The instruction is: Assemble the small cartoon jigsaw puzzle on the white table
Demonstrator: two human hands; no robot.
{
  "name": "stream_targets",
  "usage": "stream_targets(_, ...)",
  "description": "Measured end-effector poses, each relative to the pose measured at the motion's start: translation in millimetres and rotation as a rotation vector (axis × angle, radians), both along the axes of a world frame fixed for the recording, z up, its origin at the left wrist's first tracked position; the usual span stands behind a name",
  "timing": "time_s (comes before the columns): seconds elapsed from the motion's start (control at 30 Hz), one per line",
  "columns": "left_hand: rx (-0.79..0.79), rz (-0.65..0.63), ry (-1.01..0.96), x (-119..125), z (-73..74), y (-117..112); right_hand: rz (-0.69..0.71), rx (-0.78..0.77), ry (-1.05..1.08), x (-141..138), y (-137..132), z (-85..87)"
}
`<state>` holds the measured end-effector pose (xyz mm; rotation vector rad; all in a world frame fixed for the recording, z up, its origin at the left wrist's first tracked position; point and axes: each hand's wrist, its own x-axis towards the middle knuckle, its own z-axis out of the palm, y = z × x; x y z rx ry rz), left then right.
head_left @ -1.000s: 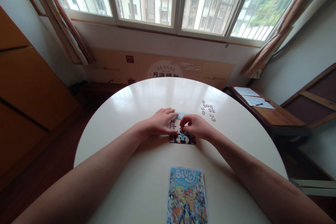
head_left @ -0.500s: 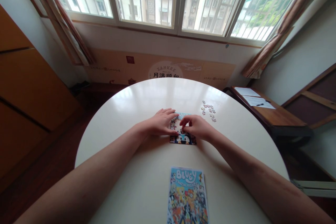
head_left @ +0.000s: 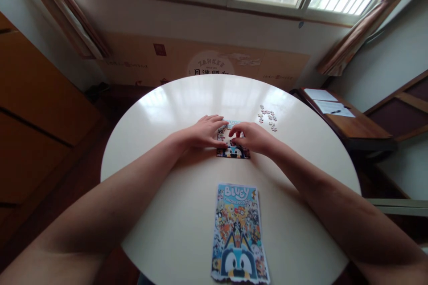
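A partly assembled jigsaw puzzle [head_left: 233, 153] lies on the round white table [head_left: 167, 169], with a blue dog's face along its near edge and a pale unfilled gap in the middle. My left hand [head_left: 207, 131] lies flat over its left edge, fingers spread, thumb along the lower left. Above the right side, my right hand [head_left: 249, 136] is curled, its thumb and index finger bent down at the gap. What looks like a small dark puzzle piece is at those fingertips, mostly hidden. Several loose puzzle pieces [head_left: 266, 112] lie beyond my right hand.
Nearer to me lies a colourful printed sheet [head_left: 239, 231] headed "BLUEY", showing the same dog face. To the right stands a wooden side table [head_left: 361, 127] with papers [head_left: 334, 107] and a pen. A patterned board [head_left: 127, 53] runs below the windows.
The view has tilted down, so the table sits higher and more of the printed sheet shows. Both hands keep nearly the same place on the puzzle; my right fingertips have barely shifted.
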<state>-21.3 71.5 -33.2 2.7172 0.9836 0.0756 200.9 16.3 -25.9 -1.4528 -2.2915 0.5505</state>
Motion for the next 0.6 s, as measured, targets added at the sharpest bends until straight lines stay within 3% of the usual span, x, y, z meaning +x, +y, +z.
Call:
stream_targets(0.33, 0.005, 0.000, 0.003, 0.4, 0.3, -0.3, 0.095, 0.104, 0.019, 5.3, 1.6, 0.7)
stream_targets(0.6, 0.009, -0.006, 0.002, 0.2, -3.6, 3.7, 0.088, 0.036, 0.022, 4.2, 1.8, 1.3)
